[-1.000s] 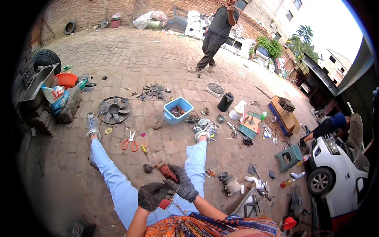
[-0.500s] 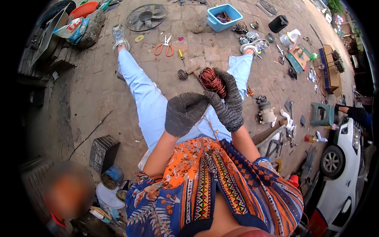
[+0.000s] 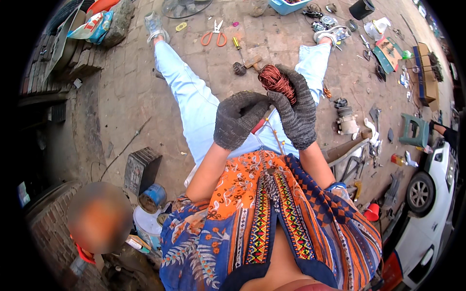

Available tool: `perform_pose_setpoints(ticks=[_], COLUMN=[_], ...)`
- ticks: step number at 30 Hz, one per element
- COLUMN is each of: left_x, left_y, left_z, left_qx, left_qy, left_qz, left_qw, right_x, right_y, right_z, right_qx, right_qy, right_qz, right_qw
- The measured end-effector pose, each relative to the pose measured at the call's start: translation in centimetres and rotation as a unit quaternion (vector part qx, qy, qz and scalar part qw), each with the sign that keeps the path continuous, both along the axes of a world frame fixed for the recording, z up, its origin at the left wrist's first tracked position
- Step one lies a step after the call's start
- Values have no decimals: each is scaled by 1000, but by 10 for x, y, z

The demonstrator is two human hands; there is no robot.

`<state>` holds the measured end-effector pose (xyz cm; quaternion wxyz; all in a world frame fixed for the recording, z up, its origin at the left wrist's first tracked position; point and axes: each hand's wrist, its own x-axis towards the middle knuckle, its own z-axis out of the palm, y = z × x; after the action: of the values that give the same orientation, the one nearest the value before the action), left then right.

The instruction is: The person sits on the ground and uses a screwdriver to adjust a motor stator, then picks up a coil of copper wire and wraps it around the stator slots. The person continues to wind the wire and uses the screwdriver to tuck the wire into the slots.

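Both my hands wear dark grey knitted gloves and meet above my lap. In my right hand (image 3: 294,114) is a thick bundle of reddish-brown copper wire (image 3: 274,80), its loops wound close together, with the fingers wrapped round its right side. My left hand (image 3: 239,120) is beside it, fingers curled and pressed together at the lower left of the bundle. Whatever lies between those fingertips is hidden by the glove. A thin cord with small orange beads (image 3: 275,132) hangs below the hands. Just beyond the bundle lies a hammer (image 3: 251,62) with a wooden handle.
Orange-handled scissors (image 3: 214,35) and a yellow screwdriver (image 3: 236,43) lie on the brick paving ahead. A blue basin (image 3: 287,6) stands farther off. Metal parts, a green stool (image 3: 414,130) and a white car (image 3: 432,194) are to the right. A black battery (image 3: 141,169) and blurred-out person (image 3: 99,218) are at left.
The whole view has tilted, so the ground and my hands appear higher and farther right. The grip on the wire bundle looks the same; the left fingers have shifted slightly.
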<state>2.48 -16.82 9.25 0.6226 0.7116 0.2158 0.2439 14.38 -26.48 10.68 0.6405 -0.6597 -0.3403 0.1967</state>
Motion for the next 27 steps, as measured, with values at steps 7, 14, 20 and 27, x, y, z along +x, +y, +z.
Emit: perform_pose_setpoints(ticks=[7, 14, 20, 27], left_x=[7, 9, 16, 18], left_y=[10, 16, 12, 15], left_z=[-5, -8, -22, -24], left_qx=[28, -214, -227, -291], left_qy=[-66, -112, -76, -43], left_qz=[16, -68, -65, -79], left_qw=[997, 968, 969, 952], right_x=[13, 16, 19, 23], right_y=[-5, -8, -8, -8], right_z=[-6, 3, -4, -10], right_qx=[-13, -15, 84, 75], right_qy=[8, 275, 477, 558], right_qz=[41, 85, 137, 157], right_qw=[999, 958, 864, 811])
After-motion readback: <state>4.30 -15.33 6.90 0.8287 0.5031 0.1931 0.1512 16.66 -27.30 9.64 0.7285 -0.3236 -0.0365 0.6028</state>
